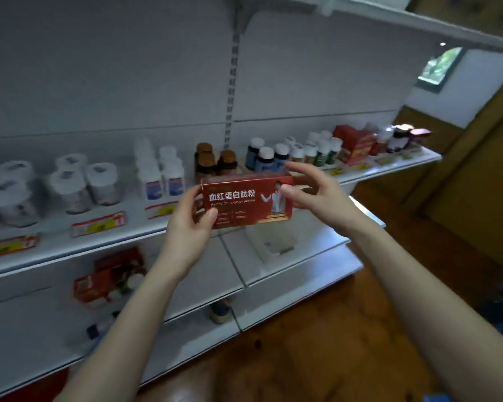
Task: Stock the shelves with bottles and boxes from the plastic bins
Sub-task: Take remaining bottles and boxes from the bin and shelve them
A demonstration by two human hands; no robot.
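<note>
**Box** (pixel 246 201): red, long face to the camera. It was held level in the air just before the front edge of the middle shelf (pixel 145 227), not yet set down.

- **Grasp:** the left hand (pixel 192 219) gripped its left end, thumb on the front. The right hand (pixel 311 190) pinched its right end between thumb and fingers.
- **Just behind:** amber bottles (pixel 212 162) and blue bottles (pixel 263 159).
- **Left along the shelf:** white bottles (pixel 70 184), in groups.
- **Far right:** red cartons (pixel 355 145) among more bottles.
- **Lower shelf** (pixel 204 271)**, left:** a few red packs (pixel 105 281), loosely heaped.
- **Status, as judged:** the middle shelf was largely stocked and this box was outstanding. The lower shelves were sparse, so stock likely remained. No bin could be identified with certainty.
</note>
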